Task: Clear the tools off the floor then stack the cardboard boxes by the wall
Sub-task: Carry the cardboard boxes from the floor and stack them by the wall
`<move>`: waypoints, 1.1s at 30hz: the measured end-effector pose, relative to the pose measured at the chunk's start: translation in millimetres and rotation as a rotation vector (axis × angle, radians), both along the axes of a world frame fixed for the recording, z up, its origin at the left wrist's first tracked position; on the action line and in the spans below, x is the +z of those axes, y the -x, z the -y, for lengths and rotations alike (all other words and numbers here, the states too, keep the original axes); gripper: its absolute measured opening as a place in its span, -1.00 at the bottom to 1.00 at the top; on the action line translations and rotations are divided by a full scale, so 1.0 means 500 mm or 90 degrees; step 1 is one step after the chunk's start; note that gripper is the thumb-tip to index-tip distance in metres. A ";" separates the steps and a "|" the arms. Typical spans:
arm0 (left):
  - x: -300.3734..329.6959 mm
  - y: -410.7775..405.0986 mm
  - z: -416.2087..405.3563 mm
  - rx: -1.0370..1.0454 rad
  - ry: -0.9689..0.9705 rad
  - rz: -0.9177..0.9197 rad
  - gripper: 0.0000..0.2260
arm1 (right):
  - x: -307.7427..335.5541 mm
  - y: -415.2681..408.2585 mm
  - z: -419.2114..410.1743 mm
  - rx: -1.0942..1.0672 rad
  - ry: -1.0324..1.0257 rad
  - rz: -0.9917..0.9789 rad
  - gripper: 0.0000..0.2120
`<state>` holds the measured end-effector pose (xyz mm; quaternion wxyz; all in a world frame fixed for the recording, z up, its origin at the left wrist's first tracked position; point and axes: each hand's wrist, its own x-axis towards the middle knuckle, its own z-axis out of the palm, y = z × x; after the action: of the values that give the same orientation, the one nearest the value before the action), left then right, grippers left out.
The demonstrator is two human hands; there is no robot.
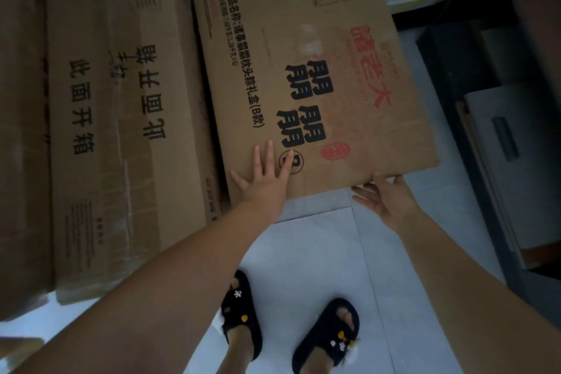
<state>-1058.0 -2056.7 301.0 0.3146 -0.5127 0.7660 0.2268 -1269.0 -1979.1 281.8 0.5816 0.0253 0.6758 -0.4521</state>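
Observation:
A flat brown cardboard box [309, 76] with black and red printed characters lies in the middle, its far edge at the white wall. My left hand [267, 173] rests flat on its near top face, fingers spread. At the box's near right edge is my right hand [385, 194], fingers apart, with the fingertips touching or tucked just under the edge. A long tall cardboard box [121, 118] with black characters stands directly to the left, touching the flat one. No tools are in view.
Another brown box [21, 130] fills the far left. A dark shelf unit [473, 130] with white and brown cartons stands on the right. My feet in black slippers [243, 313] stand on the pale tiled floor [318, 252] just behind the flat box.

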 end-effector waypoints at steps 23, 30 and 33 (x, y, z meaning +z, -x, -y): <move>1.047 -0.213 -0.406 0.293 -0.060 -0.627 -0.63 | 1.026 -0.124 -0.475 0.529 0.240 -0.431 -0.31; 1.027 -0.224 -0.493 0.335 -0.056 -0.726 -0.48 | 1.033 -0.190 -0.621 0.265 0.234 -0.529 -0.32; 1.019 -0.208 -0.477 0.210 -0.086 -0.731 -0.45 | 1.029 -0.235 -0.666 0.173 0.188 -0.566 -0.29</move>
<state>-954.1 -1818.4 810.5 -0.1569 -0.3992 0.7078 0.5613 -1151.7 -1646.1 796.3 0.2876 -0.3412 0.7848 -0.4301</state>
